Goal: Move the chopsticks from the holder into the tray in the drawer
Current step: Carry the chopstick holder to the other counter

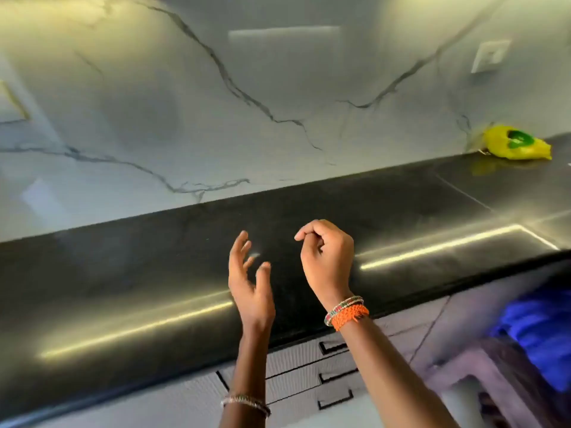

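Head view: both empty hands, left (250,282) spread, right (327,261) loosely curled, above black counter (123,288); yellow bag (519,146) far right.

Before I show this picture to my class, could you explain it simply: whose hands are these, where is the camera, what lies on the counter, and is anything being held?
There is no machine here. A person wears one wide-angle camera on the head, looking forward and down, so you see their own arms. The left hand is raised with relaxed, spread fingers; the right hand, with bracelets at its wrist, has loosely curled fingers. Neither holds anything. Both hover over a dark glossy counter below a marbled wall. A yellow and green object lies at the counter's far right. Closed drawers sit under the counter. No chopsticks, holder or tray show.
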`<state>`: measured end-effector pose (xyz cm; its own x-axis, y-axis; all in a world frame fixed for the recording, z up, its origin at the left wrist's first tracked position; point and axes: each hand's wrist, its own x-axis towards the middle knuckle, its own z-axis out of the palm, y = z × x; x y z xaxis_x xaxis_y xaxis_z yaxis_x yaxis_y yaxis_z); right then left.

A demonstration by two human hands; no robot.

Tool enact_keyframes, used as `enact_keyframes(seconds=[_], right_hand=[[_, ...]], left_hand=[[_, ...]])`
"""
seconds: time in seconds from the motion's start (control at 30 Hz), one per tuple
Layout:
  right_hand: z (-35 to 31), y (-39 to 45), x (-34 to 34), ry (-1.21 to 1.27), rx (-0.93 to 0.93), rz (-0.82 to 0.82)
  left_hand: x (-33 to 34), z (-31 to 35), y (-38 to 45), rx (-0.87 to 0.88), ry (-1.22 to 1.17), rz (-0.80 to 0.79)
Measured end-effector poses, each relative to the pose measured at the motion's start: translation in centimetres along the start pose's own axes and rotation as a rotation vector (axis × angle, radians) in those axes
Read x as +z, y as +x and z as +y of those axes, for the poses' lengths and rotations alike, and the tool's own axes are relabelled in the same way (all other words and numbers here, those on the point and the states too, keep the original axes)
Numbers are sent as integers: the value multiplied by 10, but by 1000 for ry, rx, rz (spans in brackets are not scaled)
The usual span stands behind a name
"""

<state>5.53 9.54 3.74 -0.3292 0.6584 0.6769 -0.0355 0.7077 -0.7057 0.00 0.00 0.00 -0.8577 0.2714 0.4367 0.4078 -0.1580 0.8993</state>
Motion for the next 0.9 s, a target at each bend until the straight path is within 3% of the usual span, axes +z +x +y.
enact_keyframes(seconds=[0.13,0.3,0.4,0.5,0.7,0.9], right_hand=[[-6,-11,6,-126,149,165],[4,-53,-33,-385,249,259],[11,-96,-80,-552,341,287],[4,-133,-142,-666,389,421],[-38,-211,-299,-833,509,846],[-112,-373,-432,-1074,777,1288]], left_hand=[[-5,-20,3,-129,-171,-122],[22,-25,-5,-178,-224,-471],[43,-22,-51,-278,-355,-440],[69,-8,-116,-381,-495,-445],[141,75,-272,-390,-641,-989],[143,156,-475,-406,-616,-1773]])
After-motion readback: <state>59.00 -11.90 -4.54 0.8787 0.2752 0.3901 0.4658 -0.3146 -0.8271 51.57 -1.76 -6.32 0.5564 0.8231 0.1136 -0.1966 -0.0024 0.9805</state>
